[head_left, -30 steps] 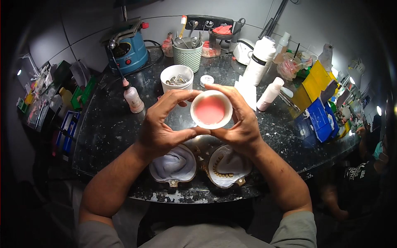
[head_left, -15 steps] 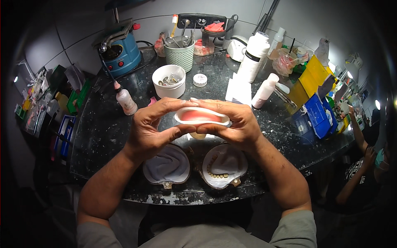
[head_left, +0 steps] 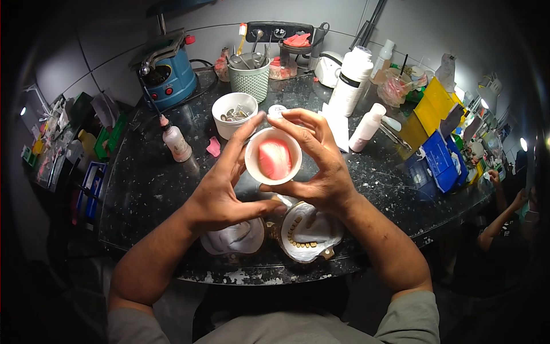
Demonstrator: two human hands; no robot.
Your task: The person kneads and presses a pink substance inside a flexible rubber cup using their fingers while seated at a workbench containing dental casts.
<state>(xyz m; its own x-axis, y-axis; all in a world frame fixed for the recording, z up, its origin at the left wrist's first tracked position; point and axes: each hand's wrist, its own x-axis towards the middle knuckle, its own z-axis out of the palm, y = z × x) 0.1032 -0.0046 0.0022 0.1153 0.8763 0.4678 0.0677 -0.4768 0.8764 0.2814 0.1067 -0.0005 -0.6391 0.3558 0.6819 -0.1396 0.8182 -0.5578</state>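
Observation:
A small white cup (head_left: 249, 165) with a smooth pink doughy mass (head_left: 275, 160) in it is held above the table. Fingers and thumb of my right hand (head_left: 321, 163) grip the cup at its far edge and near side. My left hand (head_left: 220, 186) is spread around the left side, thumb well apart from its fingers; the fingers are close to the rim, and whether they touch it I cannot tell. Below my hands lie two plaster dental casts: a pale one (head_left: 232, 239), partly covered by my left hand, and one with a row of yellowish teeth (head_left: 312, 232).
Beyond my hands stand a white tub of metal parts (head_left: 234, 129), a pink-capped dropper bottle (head_left: 175, 143), a pink scrap (head_left: 213, 147) and a white bottle (head_left: 368, 127). Farther back are a blue machine (head_left: 169, 83) and a green tool pot (head_left: 250, 85). Blue bins (head_left: 444, 160) edge the right.
The cup, squeezed into a flat oval between both hands before, is round now and tipped so its pink contents show. My left thumb has come off it and moved nearer me.

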